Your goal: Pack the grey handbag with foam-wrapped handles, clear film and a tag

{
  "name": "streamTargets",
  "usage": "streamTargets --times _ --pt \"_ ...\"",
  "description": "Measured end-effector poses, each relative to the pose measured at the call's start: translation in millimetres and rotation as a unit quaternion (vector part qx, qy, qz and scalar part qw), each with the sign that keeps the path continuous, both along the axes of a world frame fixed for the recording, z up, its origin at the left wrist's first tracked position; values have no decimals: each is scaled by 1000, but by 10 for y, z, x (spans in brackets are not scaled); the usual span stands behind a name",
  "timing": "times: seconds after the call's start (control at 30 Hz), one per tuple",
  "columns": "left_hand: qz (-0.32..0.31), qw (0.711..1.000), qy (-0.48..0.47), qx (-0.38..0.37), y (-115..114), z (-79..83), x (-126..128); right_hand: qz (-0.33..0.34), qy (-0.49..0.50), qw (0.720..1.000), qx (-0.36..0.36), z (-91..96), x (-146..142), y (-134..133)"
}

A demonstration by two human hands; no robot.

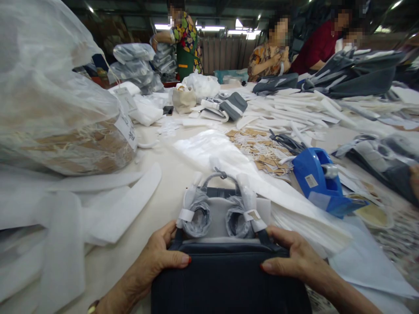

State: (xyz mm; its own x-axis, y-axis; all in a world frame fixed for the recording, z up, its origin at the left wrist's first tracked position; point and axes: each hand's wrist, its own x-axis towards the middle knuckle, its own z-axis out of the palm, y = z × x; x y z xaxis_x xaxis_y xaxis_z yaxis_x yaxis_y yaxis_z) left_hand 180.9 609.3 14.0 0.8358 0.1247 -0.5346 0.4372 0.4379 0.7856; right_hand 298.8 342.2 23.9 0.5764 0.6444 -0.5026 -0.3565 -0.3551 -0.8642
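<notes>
A dark navy backpack [229, 279] fills the bottom middle of the head view. My left hand [160, 248] grips its left edge, thumb on the near face and fingers behind. On the right edge my right hand [291, 253] holds it the same way. Beyond the edge, two rolled straps in clear plastic [198, 218] lie on the bag, bound with white bands. White foam wraps the strap tops [247, 192]. A looped carry handle [221, 175] stands at the far end. The bag's lower part runs out of frame.
A blue tape dispenser [316, 174] stands at the right, near a pile of brown tags [262, 150]. White plastic sheets [229, 161] stretch behind the bag. Foam strips [108, 209] and a large plastic sack [65, 109] occupy the left. Several people [188, 43] are across the table.
</notes>
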Motion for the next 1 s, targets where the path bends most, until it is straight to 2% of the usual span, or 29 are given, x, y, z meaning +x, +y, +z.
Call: streamTargets --times 0.2,0.4,0.63,0.77,0.8,0.83,0.9,0.97,1.0 --pt "-17 998 -7 57 38 -75 50 12 6 1000 -3 52 15 19" --pt "-57 990 -26 129 57 -54 119 -7 -54 994 -92 5 -47 3" --pt "-95 987 -43 123 102 -90 176 -57 109 992 -26 -25 -50 48" --pt "-165 979 -78 94 209 28 156 -57 157 986 16 -55 -46 23" --pt "-163 977 -90 105 229 66 97 -62 162 985 17 -71 -55 13" --pt "-139 976 -102 131 235 94 7 -69 166 984 14 -87 -68 3" --pt "-30 967 -103 230 188 104 -263 -95 169 981 6 -119 -100 -13" --pt "86 940 -65 323 55 37 -601 -120 169 978 2 -154 -129 -30" --pt "115 931 -35 344 -36 -16 -764 -131 166 977 0 -178 -136 -43"
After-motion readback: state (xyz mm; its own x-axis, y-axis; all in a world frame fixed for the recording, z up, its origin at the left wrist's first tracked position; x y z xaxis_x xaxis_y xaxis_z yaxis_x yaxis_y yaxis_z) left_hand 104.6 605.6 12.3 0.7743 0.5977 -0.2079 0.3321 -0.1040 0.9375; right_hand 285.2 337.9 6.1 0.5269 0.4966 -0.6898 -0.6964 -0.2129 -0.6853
